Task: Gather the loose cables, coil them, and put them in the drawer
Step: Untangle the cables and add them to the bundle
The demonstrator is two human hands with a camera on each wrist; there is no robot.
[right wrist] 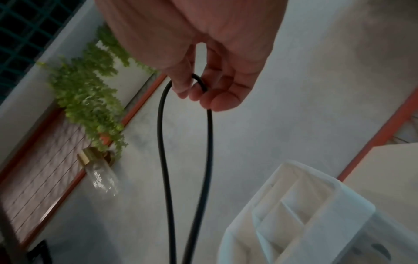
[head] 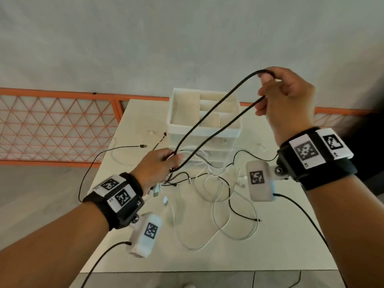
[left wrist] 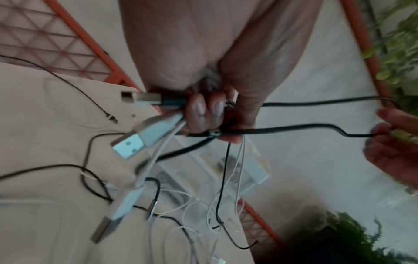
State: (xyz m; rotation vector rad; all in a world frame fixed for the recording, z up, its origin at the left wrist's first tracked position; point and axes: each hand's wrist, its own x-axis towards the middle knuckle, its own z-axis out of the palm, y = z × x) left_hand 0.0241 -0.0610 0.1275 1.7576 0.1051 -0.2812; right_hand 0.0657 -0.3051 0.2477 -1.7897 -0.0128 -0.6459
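A thick black cable (head: pixel 209 119) runs as a long loop between my two hands, above the table. My right hand (head: pixel 284 96) is raised over the white drawer unit (head: pixel 180 113) and pinches the loop's far bend (right wrist: pixel 199 82) between thumb and fingers. My left hand (head: pixel 160 163) is lower, in front of the unit, and grips the loop's two near strands together with several cable ends. In the left wrist view USB plugs (left wrist: pixel 133 144) stick out of that fist (left wrist: pixel 210 114). Loose white and black cables (head: pixel 220 194) lie tangled on the table.
The white table (head: pixel 291 246) carries the drawer unit near its far edge; its open top tray has dividers (right wrist: pixel 291 210). A thin black cable (head: pixel 87 171) hangs over the left edge. An orange lattice fence (head: pixel 54 125) stands beyond, with green plants (right wrist: pixel 88 94) along the wall.
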